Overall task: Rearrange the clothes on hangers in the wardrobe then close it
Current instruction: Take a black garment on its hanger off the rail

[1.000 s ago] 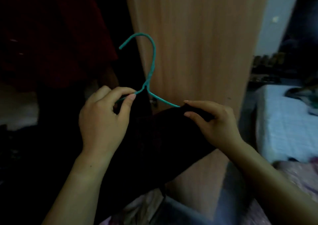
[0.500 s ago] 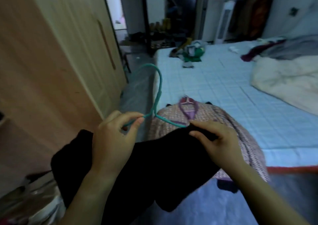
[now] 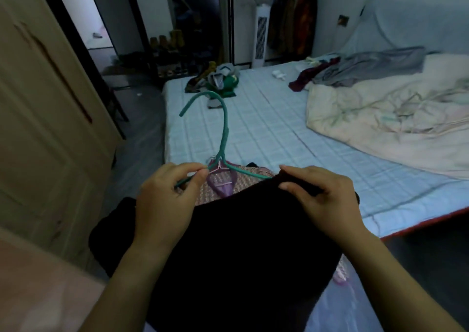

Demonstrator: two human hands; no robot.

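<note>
Pinching the teal hanger (image 3: 224, 133) by its left shoulder wire between thumb and forefinger, my left grip (image 3: 165, 199) holds it upright, hook curving left, over the near edge of the bed (image 3: 266, 133). My right grip (image 3: 322, 199) pinches the top edge of a black garment (image 3: 241, 242) where it meets the hanger's right arm; the cloth hangs down between my forearms. Just behind it, a pink patterned garment (image 3: 250, 180) with a purple collar lies at the bed's near edge on its own pale hanger. A wooden wardrobe door (image 3: 45, 141) stands at left. Farther up the bed lie a rumpled cream duvet (image 3: 380, 118) and a small heap of clothes (image 3: 220, 80); coats hang on a rack (image 3: 291, 19) by the far wall.
</note>
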